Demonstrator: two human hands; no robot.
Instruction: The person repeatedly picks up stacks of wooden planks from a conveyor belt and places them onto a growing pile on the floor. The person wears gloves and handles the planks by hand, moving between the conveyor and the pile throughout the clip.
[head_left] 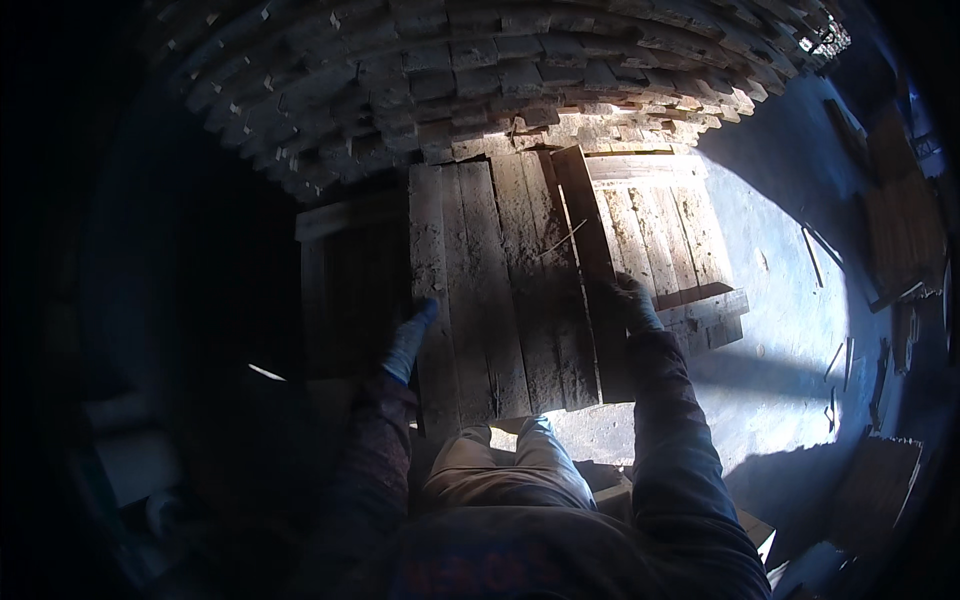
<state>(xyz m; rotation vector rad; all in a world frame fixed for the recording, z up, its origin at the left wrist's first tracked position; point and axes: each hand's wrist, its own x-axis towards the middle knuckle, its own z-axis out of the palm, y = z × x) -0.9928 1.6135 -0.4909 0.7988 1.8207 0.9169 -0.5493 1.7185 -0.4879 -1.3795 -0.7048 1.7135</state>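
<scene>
In front of my legs is a row of dirty wooden planks point(490, 290), laid side by side with their length running away from me. My left hand point(408, 340), in a pale blue glove, grips the outer left edge; its fingers are mostly hidden in shadow. At the opposite edge, my right hand point(636, 303), also gloved, is closed on the outermost plank. That darker plank point(585, 215) stands tilted against the others, with a gap along it. A thin splinter point(563, 240) lies across the boards.
Behind the planks rises a large stack of boards point(480, 75). A sunlit wooden pallet-like frame point(655, 225) lies to the right, with a dim one point(340, 270) left. Wood strips point(812, 255) are scattered over the concrete floor point(775, 330); stacked boards point(905, 195) stand far right.
</scene>
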